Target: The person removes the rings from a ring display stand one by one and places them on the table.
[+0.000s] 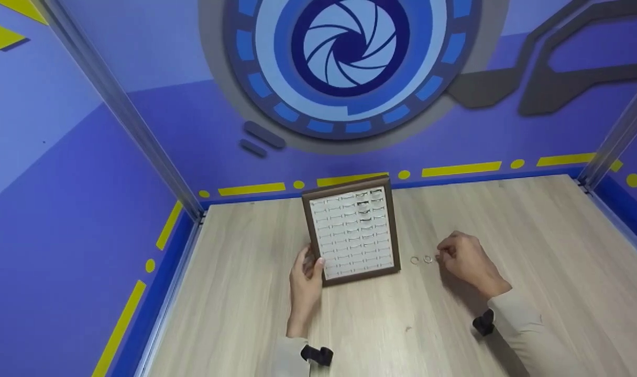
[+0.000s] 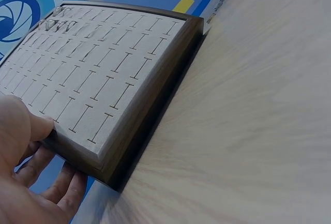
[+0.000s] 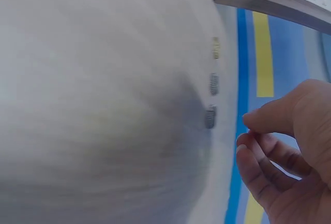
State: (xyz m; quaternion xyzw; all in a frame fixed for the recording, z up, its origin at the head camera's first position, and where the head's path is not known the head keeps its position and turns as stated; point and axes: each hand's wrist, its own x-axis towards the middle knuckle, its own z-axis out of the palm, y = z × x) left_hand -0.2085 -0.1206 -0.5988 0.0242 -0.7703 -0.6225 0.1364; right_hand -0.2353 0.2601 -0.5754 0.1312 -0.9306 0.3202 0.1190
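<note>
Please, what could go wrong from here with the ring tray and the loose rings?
The left hand holds the tilted ring display tray at one side only, so it might tip if that grip slips. The right hand is very close to the loose rings; a small bump could knock one away.

The head view looks forward and down over the tabletop [image 1: 371,324] to the patterned wall [image 1: 166,115]; the left wrist view, rolled sideways, looks closely past the left hand [image 2: 31,167] at the ring display board [image 2: 77,94]; the right wrist view, also near and rolled, faces three rings [image 3: 214,84]; all share that board.
</note>
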